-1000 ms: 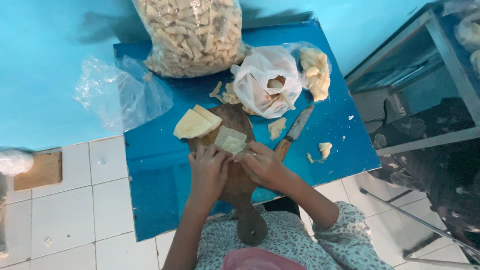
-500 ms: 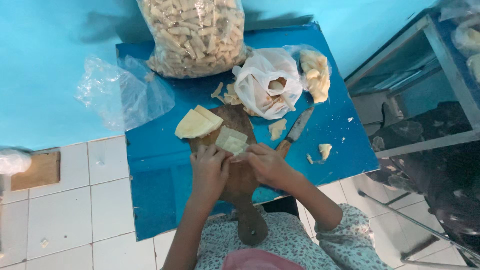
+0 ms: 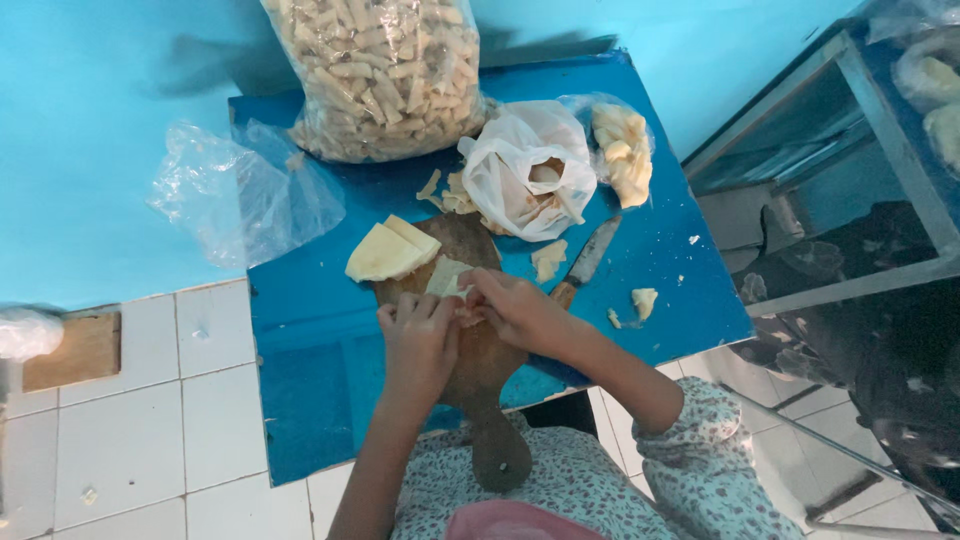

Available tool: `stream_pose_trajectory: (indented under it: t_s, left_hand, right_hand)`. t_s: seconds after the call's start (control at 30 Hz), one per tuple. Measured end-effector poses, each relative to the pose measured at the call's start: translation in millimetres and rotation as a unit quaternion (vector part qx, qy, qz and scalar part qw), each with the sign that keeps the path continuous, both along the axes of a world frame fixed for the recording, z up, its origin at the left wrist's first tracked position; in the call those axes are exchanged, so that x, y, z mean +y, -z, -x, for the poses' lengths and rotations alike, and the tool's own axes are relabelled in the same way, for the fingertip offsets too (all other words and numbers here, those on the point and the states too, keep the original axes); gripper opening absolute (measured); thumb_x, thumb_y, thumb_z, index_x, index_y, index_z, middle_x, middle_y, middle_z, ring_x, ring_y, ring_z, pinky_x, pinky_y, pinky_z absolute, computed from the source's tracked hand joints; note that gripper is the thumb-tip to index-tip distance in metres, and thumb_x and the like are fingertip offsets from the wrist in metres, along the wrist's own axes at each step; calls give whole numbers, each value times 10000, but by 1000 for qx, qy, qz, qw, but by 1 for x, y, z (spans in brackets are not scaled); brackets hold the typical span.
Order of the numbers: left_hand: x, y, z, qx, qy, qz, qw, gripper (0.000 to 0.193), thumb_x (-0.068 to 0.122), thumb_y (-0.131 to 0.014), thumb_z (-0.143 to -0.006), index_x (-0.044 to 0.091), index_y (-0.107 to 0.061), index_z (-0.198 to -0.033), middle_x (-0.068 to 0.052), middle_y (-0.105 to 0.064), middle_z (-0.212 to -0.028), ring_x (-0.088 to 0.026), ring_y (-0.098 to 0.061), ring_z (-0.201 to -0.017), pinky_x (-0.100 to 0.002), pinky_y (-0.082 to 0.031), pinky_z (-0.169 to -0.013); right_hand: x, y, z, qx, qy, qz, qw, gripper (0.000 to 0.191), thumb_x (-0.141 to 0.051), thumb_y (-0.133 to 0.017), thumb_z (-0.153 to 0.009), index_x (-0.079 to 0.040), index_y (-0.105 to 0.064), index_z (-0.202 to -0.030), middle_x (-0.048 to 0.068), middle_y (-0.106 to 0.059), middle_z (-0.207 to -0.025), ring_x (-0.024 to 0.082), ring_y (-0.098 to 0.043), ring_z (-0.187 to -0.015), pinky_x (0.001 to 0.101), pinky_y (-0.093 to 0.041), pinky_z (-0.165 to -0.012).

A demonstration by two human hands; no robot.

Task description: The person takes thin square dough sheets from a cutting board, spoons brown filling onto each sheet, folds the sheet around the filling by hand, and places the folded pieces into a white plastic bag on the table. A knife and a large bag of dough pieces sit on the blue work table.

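Little has shifted since the earlier frames: both hands remain together over the wooden cutting board, and the pale piece between them sits slightly lower, closer to the fingers.

Far left of the hands: empty clear plastic bag, crumpled, hanging partly off the blue table.
Above-left of the left hand: two flat yellow wedges, stacked, on the board's far edge.
Left hand: fingers curled, pinching the near side of a small pale strip; grip partly hidden.
Right hand: fingertips closed on the same strip from the other side. The strip lies just above the board, held between both hands.
Beyond the hands: large clear bag of cut pale sticks.
Above-right: white plastic bag, open, scraps around it; a smaller bag of yellow chunks beside it.
Right of the right hand: knife, lying unheld on the table; loose scraps near it.

Judgement: the strip looks thin and soft; working it over the board with steady, even fingertip pressure should keep it from tearing.
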State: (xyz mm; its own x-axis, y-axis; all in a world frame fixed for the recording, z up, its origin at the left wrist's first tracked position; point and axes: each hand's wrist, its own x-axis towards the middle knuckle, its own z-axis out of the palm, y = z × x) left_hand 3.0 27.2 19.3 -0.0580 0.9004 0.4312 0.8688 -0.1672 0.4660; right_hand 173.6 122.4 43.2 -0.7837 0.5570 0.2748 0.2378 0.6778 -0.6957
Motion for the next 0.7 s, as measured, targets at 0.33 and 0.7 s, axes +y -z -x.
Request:
stream_pose_trajectory:
  t_s: [0.33, 0.7]
  left_hand:
    - [10, 5, 2, -14, -8, 9, 1000, 165, 114, -749, -799, 125, -739, -963, -54, -659, -976, -300, -574, -1013, -501, -377, -902]
    - [11, 4, 7, -8, -23, 9, 1000, 144, 147, -762, -806, 138, -730, -946, -56, -622, -1034, -305, -554, -1070, -529, -366, -912]
  right_hand:
    - [5, -9, 7, -40, 4, 45, 998, 467, 11, -701, -869, -49, -497, -1285, 136, -703, -974, 345, -728, -922, 425, -566, -759]
    - [6, -8, 9, -50, -5, -144, 988, 513, -34, -734, -803, -79, -533, -1273, 58, -665, -989, 288, -616, -1032, 448, -426, -864]
